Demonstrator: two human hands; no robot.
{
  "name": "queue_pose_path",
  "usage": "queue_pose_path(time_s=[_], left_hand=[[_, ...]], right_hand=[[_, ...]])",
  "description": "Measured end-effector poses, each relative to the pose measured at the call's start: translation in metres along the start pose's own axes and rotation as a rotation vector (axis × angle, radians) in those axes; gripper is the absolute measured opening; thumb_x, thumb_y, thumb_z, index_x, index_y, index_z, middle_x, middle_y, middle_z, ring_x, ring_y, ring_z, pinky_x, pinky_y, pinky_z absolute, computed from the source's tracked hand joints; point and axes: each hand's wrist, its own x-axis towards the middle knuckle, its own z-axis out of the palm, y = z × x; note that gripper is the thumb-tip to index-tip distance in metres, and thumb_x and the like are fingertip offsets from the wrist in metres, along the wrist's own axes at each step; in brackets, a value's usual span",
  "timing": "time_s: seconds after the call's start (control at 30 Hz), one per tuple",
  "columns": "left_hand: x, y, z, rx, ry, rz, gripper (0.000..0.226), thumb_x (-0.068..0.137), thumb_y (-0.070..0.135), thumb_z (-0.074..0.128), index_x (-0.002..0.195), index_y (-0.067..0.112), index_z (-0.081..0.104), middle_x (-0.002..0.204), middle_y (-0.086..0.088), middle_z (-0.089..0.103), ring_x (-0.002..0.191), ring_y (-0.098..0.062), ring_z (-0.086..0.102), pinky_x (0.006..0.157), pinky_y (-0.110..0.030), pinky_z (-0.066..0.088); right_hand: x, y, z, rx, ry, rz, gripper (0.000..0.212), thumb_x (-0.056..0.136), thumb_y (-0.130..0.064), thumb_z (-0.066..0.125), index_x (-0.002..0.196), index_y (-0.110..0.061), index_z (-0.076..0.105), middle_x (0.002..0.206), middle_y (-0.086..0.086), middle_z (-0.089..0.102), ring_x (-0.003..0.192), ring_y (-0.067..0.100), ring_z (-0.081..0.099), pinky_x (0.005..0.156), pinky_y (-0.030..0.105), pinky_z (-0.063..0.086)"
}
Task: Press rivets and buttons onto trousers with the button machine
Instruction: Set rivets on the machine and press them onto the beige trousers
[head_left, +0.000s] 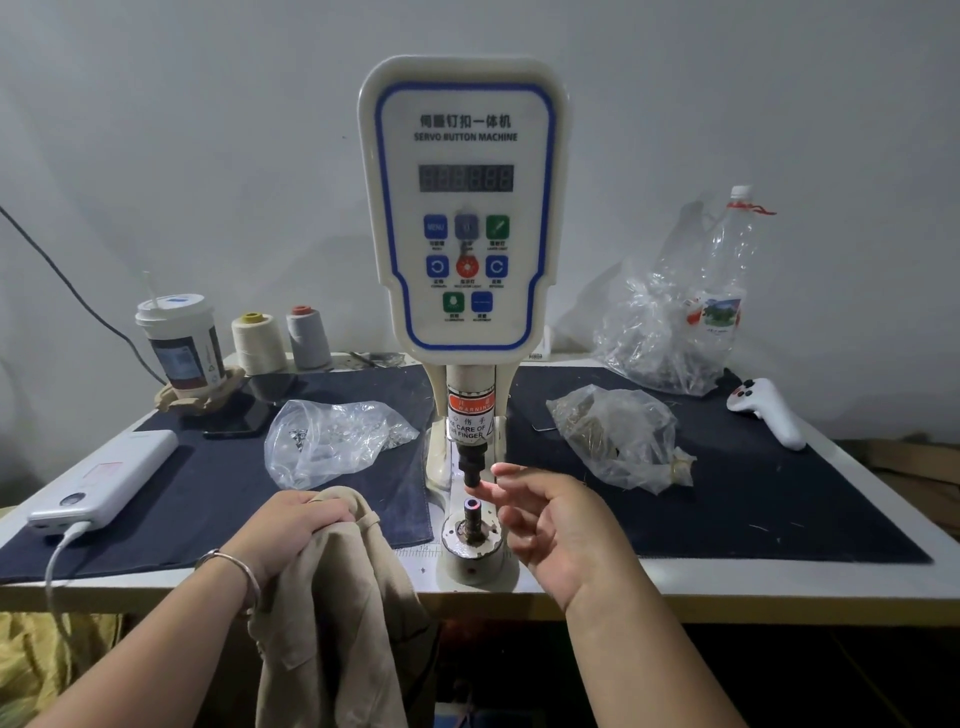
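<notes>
Loading looks like the step in hand — the right hand (550, 519) reaches its fingers, loosely spread, up to the upper punch (474, 465), holding nothing I can make out. The left hand (301, 517) grips the beige trousers (332, 597) at eight o'clock of the lower die (471, 506) (still bare) — cloth goes over it next.

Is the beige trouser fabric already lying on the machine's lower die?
No, the lower die is bare; the left hand grips the trousers beside it.

Our left hand (298, 514) curls in a grip at seven o'clock; our right hand (550, 525) reaches forward at five o'clock, fingers loosely extended.
</notes>
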Motion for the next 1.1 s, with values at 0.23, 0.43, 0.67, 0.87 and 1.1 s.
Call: queue_pose_path(time_s=[0.23,0.43,0.67,0.87,1.1], left_hand=[[0.002,-0.001,0.001,0.037,-0.009,0.025,0.019,0.082,0.019,0.067,0.076,0.002,0.074,0.071,-0.007,0.071,0.074,-0.019,0.063,0.071,-0.030,0.049],[-0.006,0.008,-0.006,0.097,-0.106,0.026,0.025,0.068,0.031,0.075,0.065,0.007,0.070,0.068,-0.009,0.066,0.073,-0.018,0.059,0.078,-0.037,0.048],[0.001,0.002,-0.029,0.157,-0.105,0.102,0.037,0.085,0.023,0.066,0.049,0.020,0.061,0.053,0.004,0.057,0.050,-0.003,0.049,0.053,-0.018,0.041],[0.011,-0.009,-0.037,0.168,-0.171,0.097,0.022,0.091,0.023,0.062,0.084,0.008,0.075,0.081,-0.005,0.074,0.075,-0.009,0.063,0.072,-0.022,0.049],[0.029,-0.003,-0.037,0.286,-0.239,0.019,0.016,0.095,0.021,0.054,0.102,0.020,0.068,0.103,-0.001,0.069,0.103,-0.018,0.062,0.077,-0.024,0.045]], right_hand=[[-0.032,0.024,0.008,-0.051,0.103,-0.232,0.017,0.084,0.004,0.056,0.082,-0.005,0.070,0.074,0.008,0.073,0.041,0.013,0.056,0.035,0.017,0.033],[-0.050,0.062,0.049,-0.473,0.061,-0.610,0.020,0.081,-0.002,0.059,0.075,-0.020,0.065,0.074,0.004,0.067,0.048,0.018,0.053,0.046,0.022,0.043],[-0.004,0.067,0.116,-1.045,0.001,-0.955,0.019,0.082,-0.015,0.053,0.098,-0.022,0.061,0.094,-0.009,0.061,0.080,0.008,0.056,0.074,0.027,0.048],[0.069,0.065,0.156,-1.555,0.067,-0.993,0.029,0.091,-0.012,0.049,0.116,-0.019,0.062,0.120,0.004,0.048,0.111,0.024,0.045,0.085,0.036,0.045],[0.145,0.064,0.203,-2.189,0.012,-0.771,0.062,0.081,-0.036,0.070,0.137,-0.022,0.049,0.147,0.011,0.023,0.132,0.032,0.019,0.104,0.043,0.029]])
